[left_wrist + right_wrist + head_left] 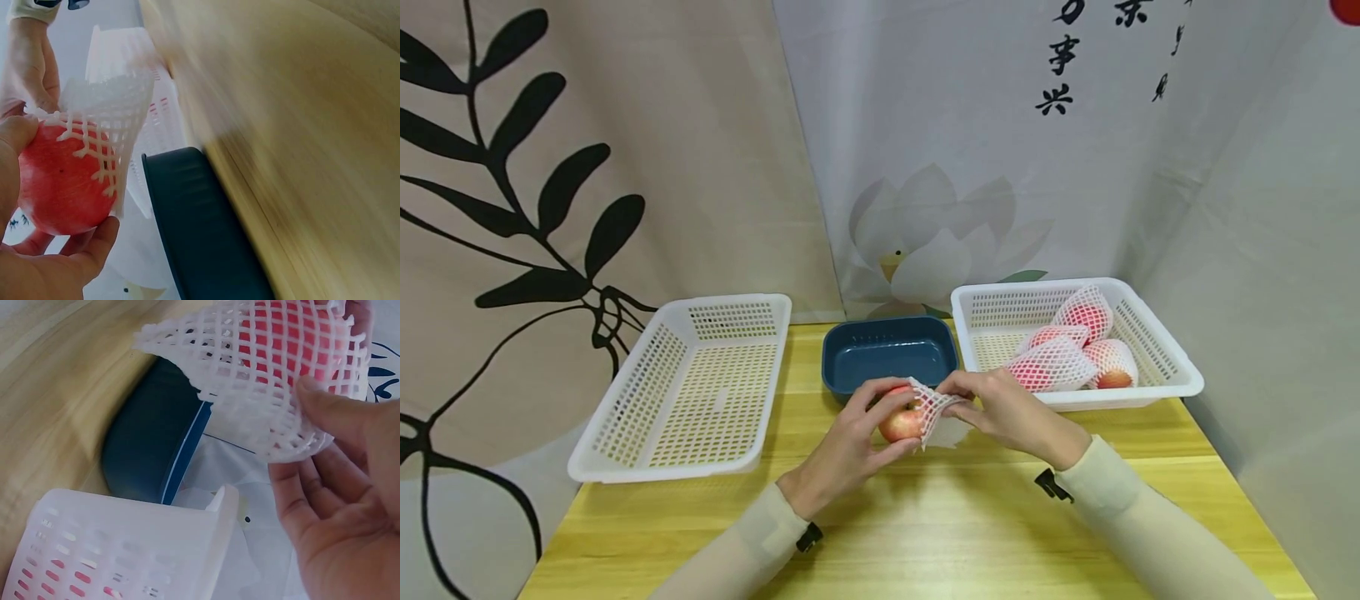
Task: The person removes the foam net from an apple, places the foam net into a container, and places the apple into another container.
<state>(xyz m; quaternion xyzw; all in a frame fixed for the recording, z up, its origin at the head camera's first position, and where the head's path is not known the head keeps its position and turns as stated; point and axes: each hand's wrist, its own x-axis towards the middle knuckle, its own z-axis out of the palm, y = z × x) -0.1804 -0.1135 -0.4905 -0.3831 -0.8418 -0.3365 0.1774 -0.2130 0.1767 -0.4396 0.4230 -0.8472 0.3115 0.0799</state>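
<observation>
A red and yellow apple (901, 423) is gripped in my left hand (852, 442), fingers and thumb curled round it. White foam netting (931, 406) covers part of the apple on its right side. My right hand (1000, 412) pinches the loose end of that netting between thumb and fingers. In the left wrist view the bare side of the apple (65, 181) faces the camera, and the netting (119, 119) hangs off its far edge. The right wrist view shows the net (269, 381) stretched out, with red showing through the mesh. Both hands are above the table.
Behind the hands stands a dark blue basin (889, 354). At the right, a white basket (1172, 367) holds several net-wrapped apples (1052, 364). Another white basket (718, 400) stands at the left with nothing seen in it. The wooden table (940, 542) ends against a printed curtain (715, 167).
</observation>
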